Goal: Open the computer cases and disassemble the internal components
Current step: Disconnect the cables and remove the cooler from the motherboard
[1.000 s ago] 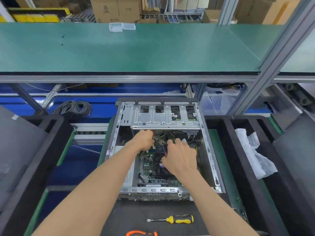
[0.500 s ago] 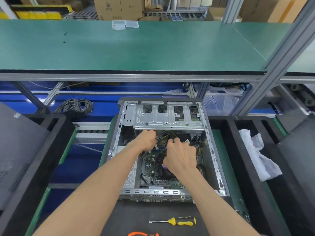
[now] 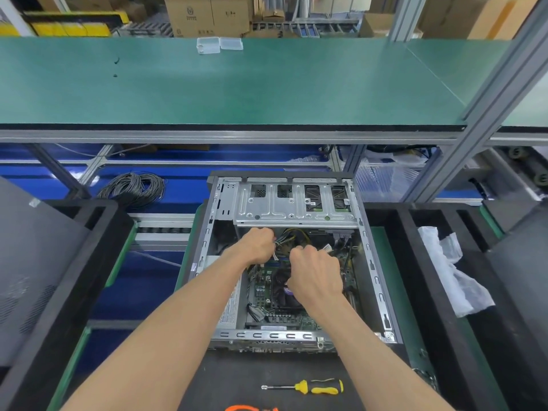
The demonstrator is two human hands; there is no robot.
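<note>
An open computer case (image 3: 372, 262) lies flat in front of me, its side panel off. A silver drive cage (image 3: 284, 210) spans its far end, and a green motherboard (image 3: 264, 292) with a dark CPU fan fills the floor. A bundle of yellow, black and white cables (image 3: 292, 237) comes out from under the cage. My left hand (image 3: 256, 246) is inside the case, fingers curled round the cable bundle. Just right of it, my right hand (image 3: 315, 272) grips something above the fan; its back hides what it holds.
A yellow-and-black screwdriver (image 3: 318, 387) lies on the black mat near me, beside an orange tool (image 3: 249, 408) at the frame's bottom. Black foam bins stand on both sides, the right one holding white plastic wrap (image 3: 450, 271). A cable coil (image 3: 133, 186) lies at the left, under a green shelf (image 3: 237, 84).
Both hands stay inside the case at the cables; the right hand has shifted slightly up and toward the left hand. The view has tilted a little.
</note>
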